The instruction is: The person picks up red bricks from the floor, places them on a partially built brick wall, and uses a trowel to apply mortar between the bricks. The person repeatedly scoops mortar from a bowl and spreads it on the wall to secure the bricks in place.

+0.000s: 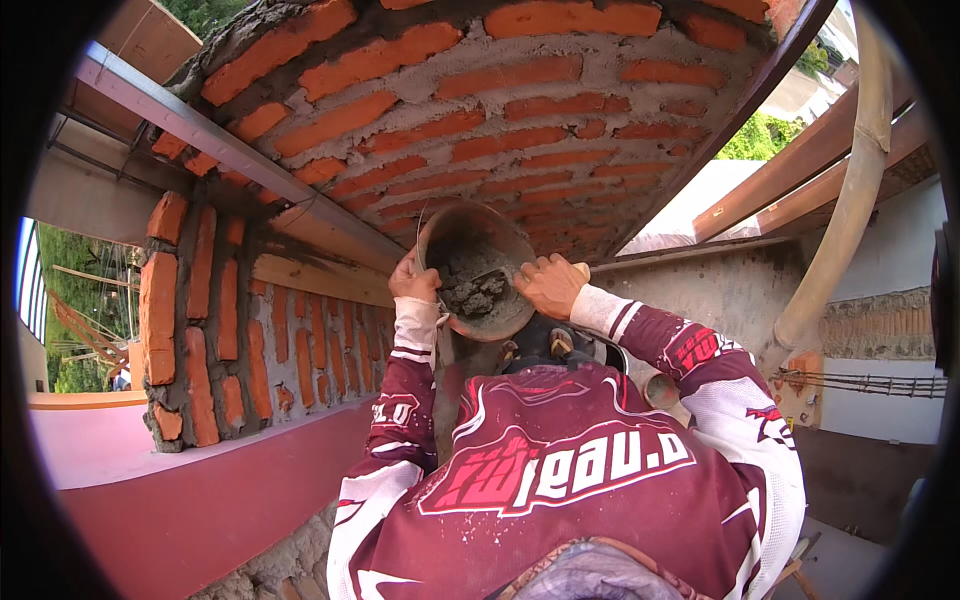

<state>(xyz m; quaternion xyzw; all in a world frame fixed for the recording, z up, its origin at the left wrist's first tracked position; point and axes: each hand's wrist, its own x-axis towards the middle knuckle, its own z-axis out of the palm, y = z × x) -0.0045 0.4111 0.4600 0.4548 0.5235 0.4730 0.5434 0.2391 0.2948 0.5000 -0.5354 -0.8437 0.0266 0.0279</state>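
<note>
A round, mortar-stained bucket (pixel 463 222) hangs tilted in front of me, with wet grey mortar (pixel 478 290) inside. My left hand (pixel 415 279) is closed on the left side of its rim. At the right of the bucket, my right hand (pixel 551 286) is closed around a trowel, whose pale wooden handle end (pixel 583 270) pokes out past the fist. The trowel's blade reaches into the bucket and is partly covered by mortar. Whether the right fingers also touch the rim I cannot tell.
Ahead rises a brick wall (pixel 480 150) with grey mortar joints. A metal beam (pixel 220 135) runs along its left, above a lower brick section (pixel 230 330). A bamboo pole (pixel 850 190) slants at right, near protruding steel bars (pixel 865 383). Below lies another round container (pixel 660 391).
</note>
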